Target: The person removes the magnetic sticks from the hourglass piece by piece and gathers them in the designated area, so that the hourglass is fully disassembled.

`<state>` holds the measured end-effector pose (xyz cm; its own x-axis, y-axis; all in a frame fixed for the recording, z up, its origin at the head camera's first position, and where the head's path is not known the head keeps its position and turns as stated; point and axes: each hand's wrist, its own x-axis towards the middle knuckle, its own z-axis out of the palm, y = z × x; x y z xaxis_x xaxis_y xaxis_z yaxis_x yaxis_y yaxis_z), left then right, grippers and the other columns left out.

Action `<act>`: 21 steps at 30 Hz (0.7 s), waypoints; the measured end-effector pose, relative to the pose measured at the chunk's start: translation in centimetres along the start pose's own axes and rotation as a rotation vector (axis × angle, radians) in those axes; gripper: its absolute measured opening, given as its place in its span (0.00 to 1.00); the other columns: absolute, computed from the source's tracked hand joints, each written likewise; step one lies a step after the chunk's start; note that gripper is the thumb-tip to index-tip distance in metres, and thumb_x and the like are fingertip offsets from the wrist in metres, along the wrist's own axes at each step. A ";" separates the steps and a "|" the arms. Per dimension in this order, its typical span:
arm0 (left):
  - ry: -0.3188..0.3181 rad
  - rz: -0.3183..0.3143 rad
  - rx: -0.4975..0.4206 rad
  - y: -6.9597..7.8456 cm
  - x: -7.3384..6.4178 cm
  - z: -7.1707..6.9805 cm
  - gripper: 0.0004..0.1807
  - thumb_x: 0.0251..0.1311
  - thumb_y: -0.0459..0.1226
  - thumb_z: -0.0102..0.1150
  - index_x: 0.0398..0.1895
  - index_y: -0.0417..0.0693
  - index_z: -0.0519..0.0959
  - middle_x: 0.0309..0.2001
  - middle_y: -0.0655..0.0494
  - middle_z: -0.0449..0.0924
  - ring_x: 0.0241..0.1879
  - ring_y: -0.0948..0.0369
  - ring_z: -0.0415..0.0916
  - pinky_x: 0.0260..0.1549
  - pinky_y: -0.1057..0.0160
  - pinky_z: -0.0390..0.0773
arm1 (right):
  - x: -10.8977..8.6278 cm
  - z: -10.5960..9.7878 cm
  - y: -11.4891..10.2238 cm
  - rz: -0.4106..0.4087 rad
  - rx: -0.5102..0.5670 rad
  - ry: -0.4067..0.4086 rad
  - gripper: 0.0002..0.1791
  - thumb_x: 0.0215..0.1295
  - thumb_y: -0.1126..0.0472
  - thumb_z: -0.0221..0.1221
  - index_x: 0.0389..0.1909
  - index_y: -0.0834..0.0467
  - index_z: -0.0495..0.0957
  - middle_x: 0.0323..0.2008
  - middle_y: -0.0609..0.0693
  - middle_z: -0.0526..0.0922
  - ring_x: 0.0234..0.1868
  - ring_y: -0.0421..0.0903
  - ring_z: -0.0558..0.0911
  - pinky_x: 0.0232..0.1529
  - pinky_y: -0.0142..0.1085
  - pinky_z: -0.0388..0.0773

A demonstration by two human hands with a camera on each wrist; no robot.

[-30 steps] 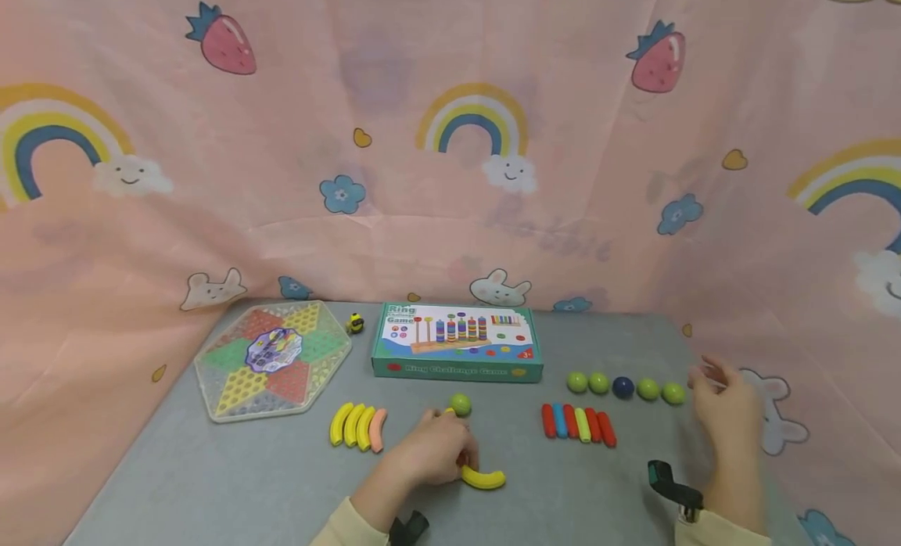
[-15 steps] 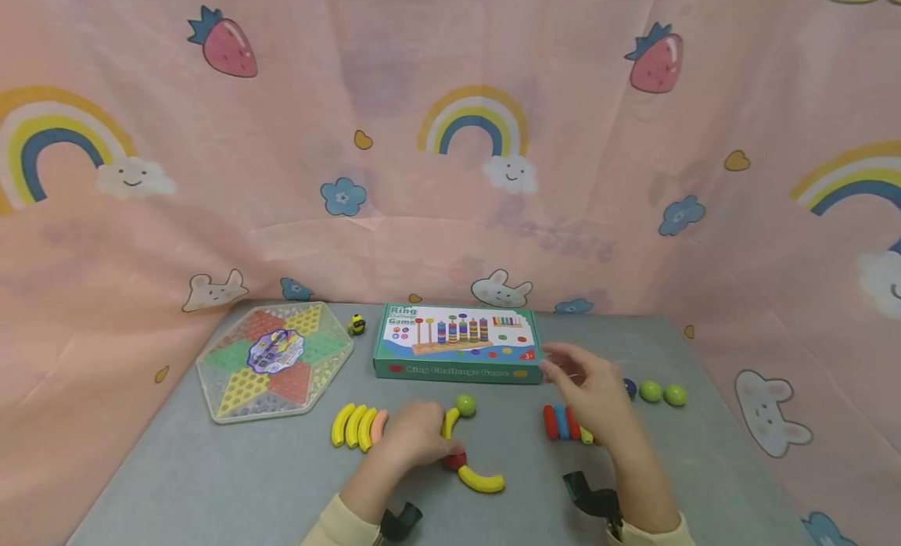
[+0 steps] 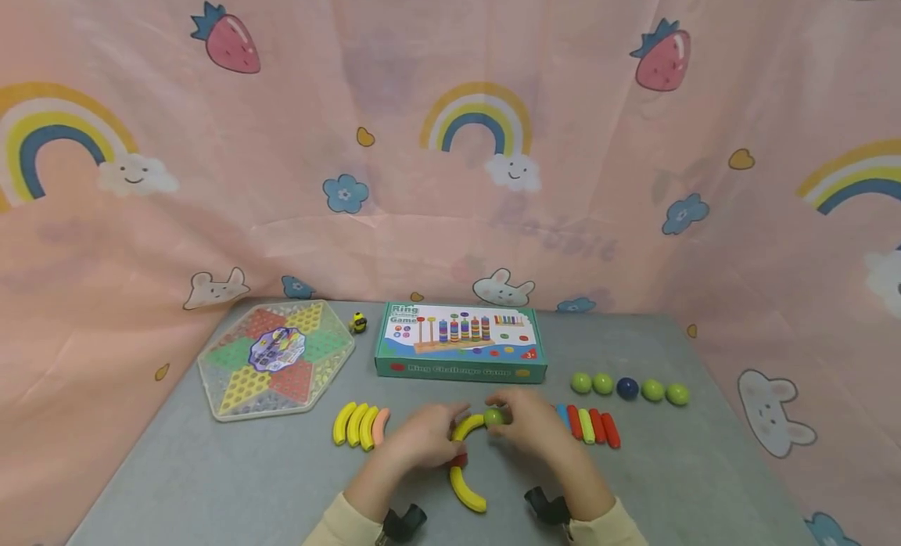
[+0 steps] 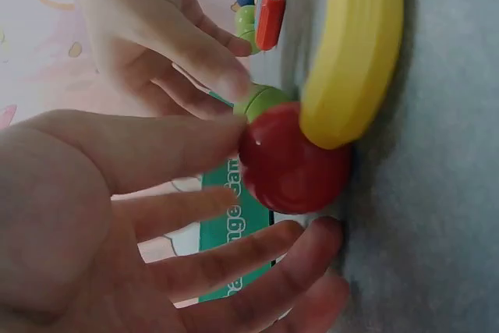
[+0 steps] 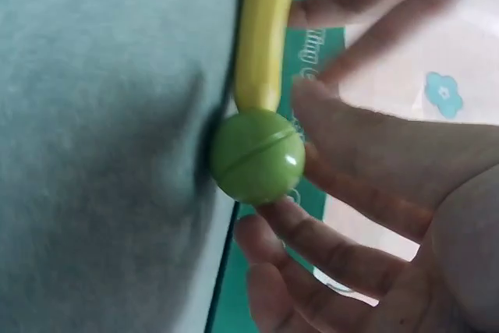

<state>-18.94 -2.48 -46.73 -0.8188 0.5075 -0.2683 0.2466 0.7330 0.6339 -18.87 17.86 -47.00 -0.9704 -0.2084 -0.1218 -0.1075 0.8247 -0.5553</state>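
Observation:
A curved chain of toy pieces lies on the grey table: a yellow banana-shaped piece [image 3: 468,491], a red ball [image 4: 292,157], a second yellow curved piece [image 5: 263,37] and a green ball [image 5: 257,155] at the far end. My left hand [image 3: 425,436] holds the red ball, thumb on one side and fingers curled at the other; in the head view it covers most of that ball. My right hand [image 3: 531,425] has its fingers curled around the green ball, fingertips at its surface. The green ball meets the end of the second curved piece.
Several yellow curved pieces [image 3: 355,426] and a pinkish one [image 3: 380,426] lie left. At right are coloured rods [image 3: 597,426], green balls [image 3: 652,390] and a blue ball [image 3: 627,388]. Behind stand a Ring Challenge Game box [image 3: 461,370], a hexagonal board [image 3: 292,382] and a bee figure [image 3: 358,322].
My right hand has come from the far right to the green ball, which has shifted right. The near yellow piece has swung from pointing right to pointing toward the front edge.

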 end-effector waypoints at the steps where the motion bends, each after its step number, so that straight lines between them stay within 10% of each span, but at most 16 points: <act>1: -0.003 0.015 0.017 0.0 0.0 0.0 0.35 0.56 0.42 0.73 0.69 0.52 0.74 0.52 0.52 0.83 0.46 0.59 0.76 0.52 0.52 0.77 | 0.1 0.3 0.2 0.004 -0.011 -0.004 0.21 0.54 0.59 0.75 0.50 0.56 0.84 0.45 0.48 0.84 0.44 0.47 0.81 0.48 0.49 0.81; 11: -0.010 0.035 0.084 0.2 0.3 0.5 0.32 0.52 0.43 0.77 0.64 0.58 0.80 0.58 0.51 0.80 0.45 0.60 0.73 0.46 0.60 0.74 | 0.7 1.3 0.3 -0.010 -0.024 0.044 0.15 0.56 0.62 0.74 0.45 0.59 0.85 0.39 0.48 0.83 0.40 0.45 0.77 0.50 0.48 0.81; 21: -0.023 0.022 0.104 0.2 0.1 0.7 0.32 0.54 0.44 0.76 0.65 0.61 0.79 0.59 0.49 0.77 0.47 0.57 0.73 0.48 0.57 0.75 | 0.2 -0.3 1.7 -0.033 0.105 -0.107 0.13 0.60 0.62 0.71 0.46 0.53 0.85 0.44 0.45 0.84 0.44 0.46 0.80 0.47 0.48 0.82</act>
<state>-18.60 -1.96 -47.10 -0.8010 0.5331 -0.2725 0.3177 0.7642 0.5613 -19.36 19.34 -47.67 -0.9375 -0.2940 -0.1862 -0.1100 0.7580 -0.6429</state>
